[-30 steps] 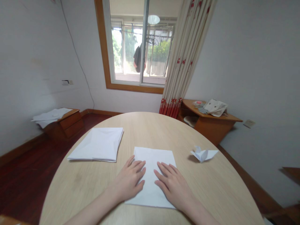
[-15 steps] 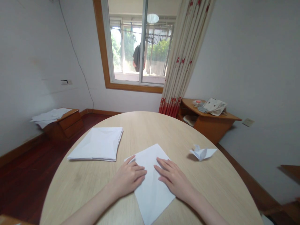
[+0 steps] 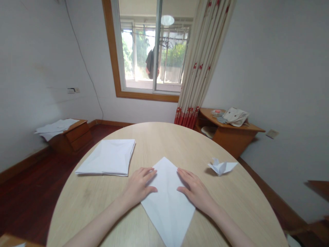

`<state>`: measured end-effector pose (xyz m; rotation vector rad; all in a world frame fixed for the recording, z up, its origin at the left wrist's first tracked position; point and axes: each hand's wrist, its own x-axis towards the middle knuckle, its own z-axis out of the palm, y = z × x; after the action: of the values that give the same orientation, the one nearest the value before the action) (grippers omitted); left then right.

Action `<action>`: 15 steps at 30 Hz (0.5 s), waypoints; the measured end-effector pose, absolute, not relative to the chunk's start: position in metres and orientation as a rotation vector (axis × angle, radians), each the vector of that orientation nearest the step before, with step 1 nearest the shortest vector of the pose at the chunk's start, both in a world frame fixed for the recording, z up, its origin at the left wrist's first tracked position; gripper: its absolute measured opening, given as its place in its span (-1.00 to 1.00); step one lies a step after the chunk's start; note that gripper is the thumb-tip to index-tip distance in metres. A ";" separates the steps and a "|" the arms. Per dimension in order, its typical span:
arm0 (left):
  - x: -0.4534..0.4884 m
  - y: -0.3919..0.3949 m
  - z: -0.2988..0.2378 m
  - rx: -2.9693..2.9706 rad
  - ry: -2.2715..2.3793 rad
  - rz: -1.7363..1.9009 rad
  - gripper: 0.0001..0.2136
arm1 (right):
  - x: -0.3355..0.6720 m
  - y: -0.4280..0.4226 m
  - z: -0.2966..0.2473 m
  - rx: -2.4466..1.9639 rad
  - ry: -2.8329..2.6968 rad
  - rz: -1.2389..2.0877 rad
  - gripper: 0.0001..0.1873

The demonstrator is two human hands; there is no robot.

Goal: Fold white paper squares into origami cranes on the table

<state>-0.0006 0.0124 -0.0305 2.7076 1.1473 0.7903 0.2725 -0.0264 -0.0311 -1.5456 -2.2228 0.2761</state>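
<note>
1. A white, flat, four-cornered sheet of paper (image 3: 167, 209) is lying on a pale, round wooden table (image 3: 164, 133), between the two hands. Its far corner is pointing away from the person, while its near corner is running out of view.
2. The bare left hand (image 3: 140, 183) is resting over the left side of the sheet, and the bare right hand (image 3: 194, 188) over its right side.
3. On both hands the fingers (image 3: 149, 176) are lying loosely bent, with the thumbs standing apart from them; they are touching the paper without visibly pinching it.
4. For steadying the sheet well, both hands are, in my judgement, needing light and equal pressure, since one side pressing harder could be skewing the far corner.
5. Faint creases seem to be running along the middle of the sheet; fingertips bearing straight down, rather than dragging, should be sparing it from wrinkling.
6. A thick stack of white paper (image 3: 110, 156) is lying left of the sheet and farther off; a small, white, folded-paper figure (image 3: 220, 168) is standing well to its right. Neither is touching the sheet, so elbows and wrists are having room for working evenly.
</note>
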 end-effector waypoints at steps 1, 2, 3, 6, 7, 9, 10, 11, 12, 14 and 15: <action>-0.001 0.013 -0.031 2.710 1.167 0.756 -0.50 | 0.274 -0.025 -0.032 -1.556 -2.220 0.287 -0.38; -0.001 0.014 -0.032 2.710 1.179 0.713 -0.48 | 0.275 -0.024 -0.032 -1.563 -2.216 0.302 -0.37; -0.001 0.015 -0.032 2.704 1.186 0.673 -0.47 | 0.275 -0.024 -0.033 -1.568 -2.209 0.322 -0.36; -0.002 0.016 -0.033 2.642 1.219 0.627 -0.43 | 0.274 -0.024 -0.034 -1.587 -2.163 0.393 -0.35; -0.002 0.016 -0.034 2.612 1.231 0.632 -0.41 | 0.273 -0.024 -0.035 -1.593 -2.143 0.417 -0.34; -0.001 0.016 -0.035 2.551 1.252 0.645 -0.37 | 0.272 -0.025 -0.036 -1.606 -2.108 0.463 -0.33; -0.001 0.017 -0.036 2.522 1.258 0.648 -0.36 | 0.271 -0.025 -0.036 -1.617 -2.090 0.480 -0.31; -0.001 0.018 -0.037 2.497 1.261 0.649 -0.36 | 0.271 -0.026 -0.037 -1.631 -2.071 0.493 -0.30; -0.001 0.018 -0.038 2.474 1.261 0.652 -0.35 | 0.271 -0.026 -0.038 -1.644 -2.052 0.501 -0.29; -0.001 0.020 -0.039 2.435 1.250 0.659 -0.36 | 0.272 -0.026 -0.041 -1.659 -2.018 0.511 -0.27; -0.001 0.021 -0.039 2.419 1.243 0.660 -0.36 | 0.272 -0.025 -0.042 -1.662 -2.004 0.515 -0.26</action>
<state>-0.0009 0.0207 -0.0386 2.4191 1.2428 0.6596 0.2723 -0.0254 -0.0422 -1.6620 -2.0039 0.5149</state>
